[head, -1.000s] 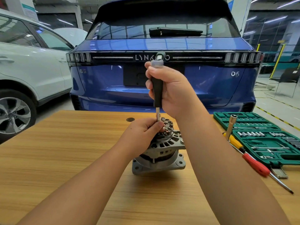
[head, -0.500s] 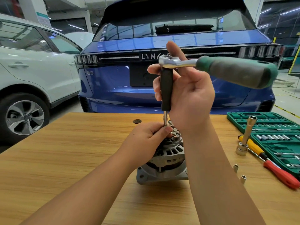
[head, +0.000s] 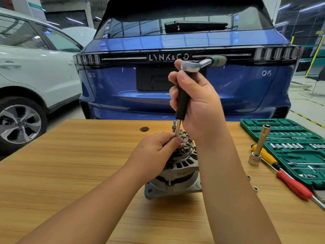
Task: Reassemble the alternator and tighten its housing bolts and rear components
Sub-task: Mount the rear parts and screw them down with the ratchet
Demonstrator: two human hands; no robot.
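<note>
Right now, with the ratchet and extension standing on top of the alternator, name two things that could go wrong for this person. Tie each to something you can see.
1. The extension stands tall with the ratchet on top; a sideways pull may slip it off the fastener, where the left hand pinches the shaft.
2. The alternator stands unclamped on the table, so tightening could tip it.
</note>
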